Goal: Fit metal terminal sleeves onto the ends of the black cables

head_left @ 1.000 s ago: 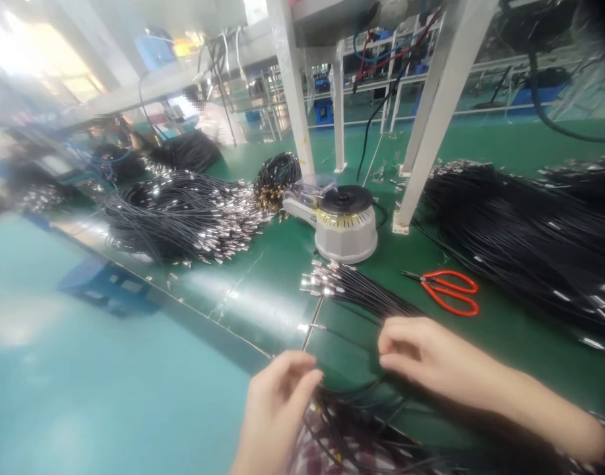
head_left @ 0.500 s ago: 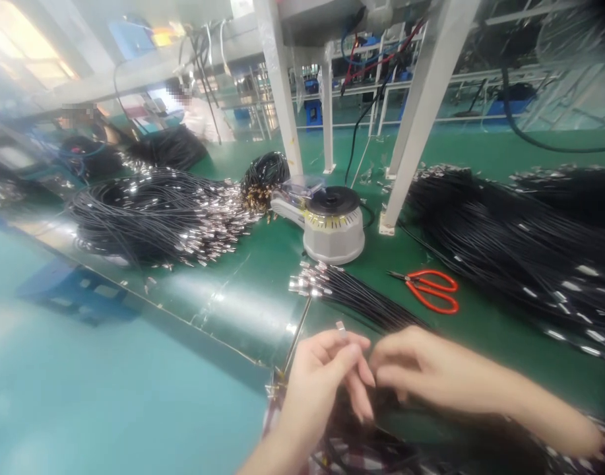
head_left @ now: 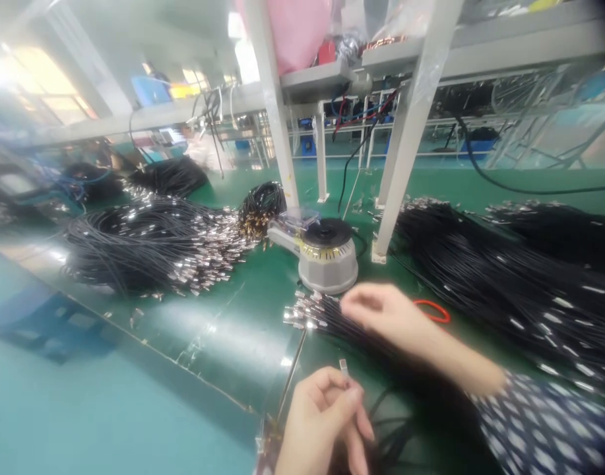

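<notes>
My left hand (head_left: 326, 412) is closed, pinching a black cable whose flat metal USB-type plug (head_left: 344, 365) sticks up above the fingers. The rest of that cable is mostly hidden below the hand. My right hand (head_left: 381, 313) hovers at the bundle of black cables (head_left: 332, 318), its fingers loosely curved with a gap by the thumb and nothing visible between them. Silver connectors at the bundle's left end point left. Just behind the fingertips stands a white round tape dispenser (head_left: 328, 267) with a black top disc. Red-handled scissors (head_left: 433, 309) are partly hidden behind my right forearm.
A large coil of black cables (head_left: 128, 244) lies on the green bench at left, and a smaller gold-tipped coil (head_left: 262, 204) sits behind it. Long cables (head_left: 505, 284) spread across the right. White shelf posts (head_left: 406, 152) rise from the bench. The bench edge (head_left: 183, 371) runs along the left.
My right hand has left my left hand and moved forward to the cable bundle, now covering part of the scissors. My left hand keeps its cable. The camera view has tilted up.
</notes>
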The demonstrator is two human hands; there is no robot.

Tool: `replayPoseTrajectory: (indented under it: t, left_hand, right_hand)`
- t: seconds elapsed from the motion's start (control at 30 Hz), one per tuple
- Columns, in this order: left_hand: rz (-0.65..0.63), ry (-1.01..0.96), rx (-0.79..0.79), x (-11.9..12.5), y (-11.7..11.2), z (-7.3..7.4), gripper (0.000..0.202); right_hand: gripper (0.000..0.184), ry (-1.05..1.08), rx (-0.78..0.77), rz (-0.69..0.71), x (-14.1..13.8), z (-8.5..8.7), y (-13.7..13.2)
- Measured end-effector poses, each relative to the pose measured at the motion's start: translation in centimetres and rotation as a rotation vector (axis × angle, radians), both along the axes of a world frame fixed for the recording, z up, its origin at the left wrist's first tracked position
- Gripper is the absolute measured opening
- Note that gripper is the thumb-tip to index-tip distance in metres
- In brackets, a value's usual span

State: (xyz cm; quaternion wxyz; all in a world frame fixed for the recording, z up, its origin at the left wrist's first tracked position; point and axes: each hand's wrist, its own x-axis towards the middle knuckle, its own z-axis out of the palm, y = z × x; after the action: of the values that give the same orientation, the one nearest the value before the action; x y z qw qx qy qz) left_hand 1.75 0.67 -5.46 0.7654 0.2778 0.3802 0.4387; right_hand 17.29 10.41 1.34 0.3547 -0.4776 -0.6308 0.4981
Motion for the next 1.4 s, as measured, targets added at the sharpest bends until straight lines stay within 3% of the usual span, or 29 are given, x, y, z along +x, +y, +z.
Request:
replayPoseTrajectory:
  t: [0.07,0.13,0.3,0.43,0.63,0.93,1.13,1.4]
  left_hand:
    - [-0.011,0.01,-0.012,-0.1,0.1,0.1,0.042]
    - [-0.011,0.02,-0.015,-0.3,0.2,0.1,0.045]
    - [-0.002,0.018,-0.018,-0.4,0.3,-0.1,0.047]
    - [0.006,-0.006,-0.02,-0.5,0.2,0.2,0.046]
    - [-0.004,-0.025,-0.023,-0.4,0.1,0.1,0.044]
    - [-0.022,-0.035,-0.019,-0.5,0.1,0.2,0.043]
    - [-0.011,-0.055,-0.032,-0.5,0.0,0.4,0.042]
    - [-0.04,-0.056,-0.023,-0.7,0.1,0.4,0.035]
  right_hand:
    - [0.013,0.025,0.041,-0.187,-0.2,0.3,2.9]
    - [0.017,0.038,0.014,-0.288,-0.5,0.3,5.5]
    - [0.023,0.011,-0.089,-0.315,-2.2,-0.5,8.2]
    - [0.018,-0.06,-0.005,-0.36,-2.8,0.1,8.1]
    - [0.014,-0.084,0.303,-0.386,-2.3,2.7,7.1]
    - [0.018,0.034,0.188,-0.417,-2.8,-0.6,7.5]
    - [0.021,0.119,0.157,-0.484,-3.8,-0.2,8.4]
    - [0.017,0.079,0.265,-0.424,-2.9,-0.8,7.7]
